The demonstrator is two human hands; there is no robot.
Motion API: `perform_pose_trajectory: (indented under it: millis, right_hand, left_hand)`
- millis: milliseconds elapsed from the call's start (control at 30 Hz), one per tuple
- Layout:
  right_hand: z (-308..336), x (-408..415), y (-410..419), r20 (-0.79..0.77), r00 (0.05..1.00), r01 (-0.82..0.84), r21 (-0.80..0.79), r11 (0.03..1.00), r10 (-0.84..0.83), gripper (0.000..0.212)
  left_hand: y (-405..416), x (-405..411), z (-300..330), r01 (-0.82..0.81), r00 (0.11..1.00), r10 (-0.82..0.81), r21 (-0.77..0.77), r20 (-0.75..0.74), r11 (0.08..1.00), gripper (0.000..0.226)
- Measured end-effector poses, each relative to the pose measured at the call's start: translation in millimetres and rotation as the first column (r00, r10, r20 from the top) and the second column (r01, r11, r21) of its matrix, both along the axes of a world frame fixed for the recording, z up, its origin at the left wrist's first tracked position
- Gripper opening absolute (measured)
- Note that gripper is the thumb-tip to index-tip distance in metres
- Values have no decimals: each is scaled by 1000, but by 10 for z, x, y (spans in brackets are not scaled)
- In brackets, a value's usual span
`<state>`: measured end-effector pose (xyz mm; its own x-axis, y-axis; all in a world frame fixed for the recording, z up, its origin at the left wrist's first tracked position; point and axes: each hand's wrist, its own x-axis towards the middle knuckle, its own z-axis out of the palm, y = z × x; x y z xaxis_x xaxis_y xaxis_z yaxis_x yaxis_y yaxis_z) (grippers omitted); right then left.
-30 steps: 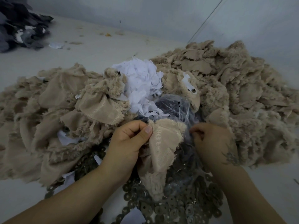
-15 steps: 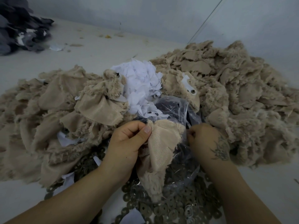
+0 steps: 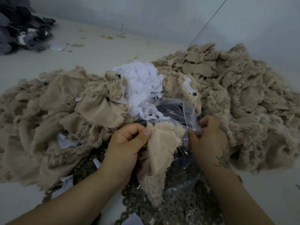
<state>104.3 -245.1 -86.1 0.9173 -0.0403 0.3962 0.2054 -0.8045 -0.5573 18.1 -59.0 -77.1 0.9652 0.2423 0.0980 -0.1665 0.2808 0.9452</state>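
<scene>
Left hand (image 3: 128, 143) curled, thumb and fingers pinching the top edge of the tan plush piece (image 3: 160, 148), which hangs between both hands, just beside that thumb. Right hand (image 3: 209, 138) curled, pinching the clear plastic bag (image 3: 183, 111) rim at its fingertips. Piece likely light, floppy, grippy; hold by the edge. Bag thin, slippery.

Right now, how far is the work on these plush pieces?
Probably early. One beige plush piece with a round fitting looks done. The left hand pinches a beige fabric cutout; the right hand pinches the clear plastic bag. The beige heap is left.
</scene>
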Motion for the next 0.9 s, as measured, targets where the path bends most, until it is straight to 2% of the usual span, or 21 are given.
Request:
perform_pose_trajectory:
  millis: [67, 133, 233, 333, 433, 667, 800, 867, 900]
  right_hand:
    - [0, -17, 24, 57, 997, -53, 76, 996, 49, 39]
    - [10, -24, 39, 43, 994, -102, 37, 994, 100, 38]
    - [17, 14, 32, -130, 983, -137, -84, 987, 126, 32]
    - [21, 51, 34, -248, 959, -169, -114, 979, 137, 36]
    - [34, 15, 32, -191, 969, -182, -113, 977, 158, 25]
    - [200, -36, 0, -84, 991, -113, -94, 989, 105, 20]
    - [428, -107, -42, 21, 996, -88, -94, 992, 91, 38]
    - [545, -194, -24, 58, 991, -118, -93, 989, 123, 36]
    - [580, -223, -13, 18, 988, -151, -96, 984, 153, 33]
  left_hand:
    - [-10, 0, 8, 3, 1000, -3, -2, 4, 1000, 25]
    - [-21, -1, 18, 4, 1000, -4, -8, 4, 1000, 23]
    - [-25, -1, 25, -1, 1000, 1, -12, 2, 1000, 21]
    - [-28, 0, 30, -1, 1000, 1, 0, -2, 1000, 22]
    - [-28, -2, 28, 1, 1000, -1, 13, 1, 1000, 23]
    - [5, -5, 1, -12, 1000, 12, 6, -23, 1000, 22]
    - [34, -1, 3, -13, 1000, 13, 9, -15, 1000, 22]
    - [40, -1, 14, -16, 1000, 16, 8, -11, 1000, 22]
    - [41, -1, 27, -15, 1000, 15, 3, -8, 1000, 20]
